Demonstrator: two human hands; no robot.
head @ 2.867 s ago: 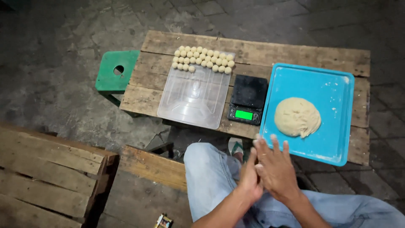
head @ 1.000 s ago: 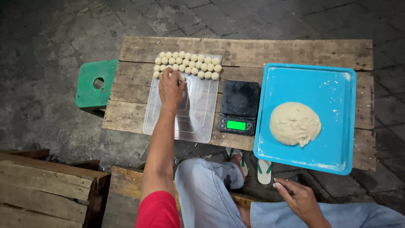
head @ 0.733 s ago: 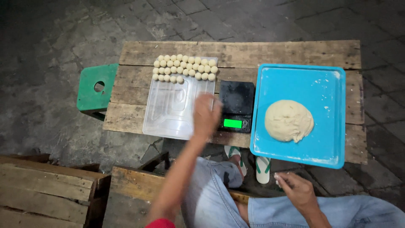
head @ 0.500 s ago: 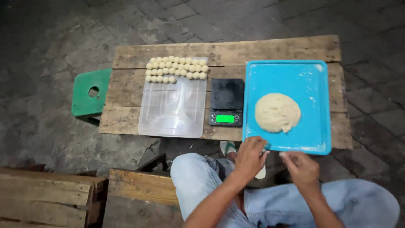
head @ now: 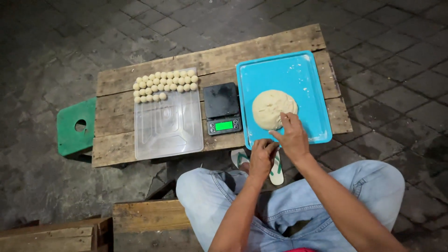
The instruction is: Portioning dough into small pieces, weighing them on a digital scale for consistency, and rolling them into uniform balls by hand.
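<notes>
Right hand (head: 293, 135) now on dough mound (head: 273, 108), left hand (head: 262, 156) back from clear tray (head: 169, 126)

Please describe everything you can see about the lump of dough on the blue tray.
The dough lump is one pale beige, rounded mound, looking soft with an uneven, slightly wrinkled surface. It lies in the middle of the blue tray, on the right part of the wooden table, beside the black scale. The right hand reaches over its near edge, fingertips touching it. The left hand stays at the tray's front rim, apart from the dough.
</notes>
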